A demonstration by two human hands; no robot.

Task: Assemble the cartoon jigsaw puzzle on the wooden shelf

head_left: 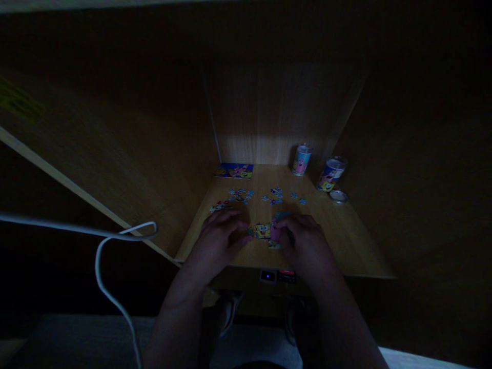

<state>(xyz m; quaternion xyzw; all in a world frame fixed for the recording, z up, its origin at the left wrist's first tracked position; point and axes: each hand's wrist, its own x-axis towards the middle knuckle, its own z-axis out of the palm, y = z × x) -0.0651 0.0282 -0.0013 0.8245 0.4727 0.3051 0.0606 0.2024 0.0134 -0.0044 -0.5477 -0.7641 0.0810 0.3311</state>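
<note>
In the dim head view, a partly joined jigsaw puzzle (263, 231) with a yellow cartoon face and a pink part lies near the front of the wooden surface. My left hand (219, 237) is at its left side, thumb and forefinger closed on a small puzzle piece (250, 231). From the right, my right hand (305, 241) grips the pink edge of the joined part, its fingers partly hiding it. Beyond the hands lie several loose puzzle pieces (241, 195), and more pieces (275, 192) are at the middle.
A picture card (234, 170) lies at the back left. Two cartoon-printed cans, one pink and blue (301, 161), one blue and yellow (329, 175), stand back right beside a round lid (338, 196). Wooden panels enclose the surface. A white cable (100, 277) hangs at left.
</note>
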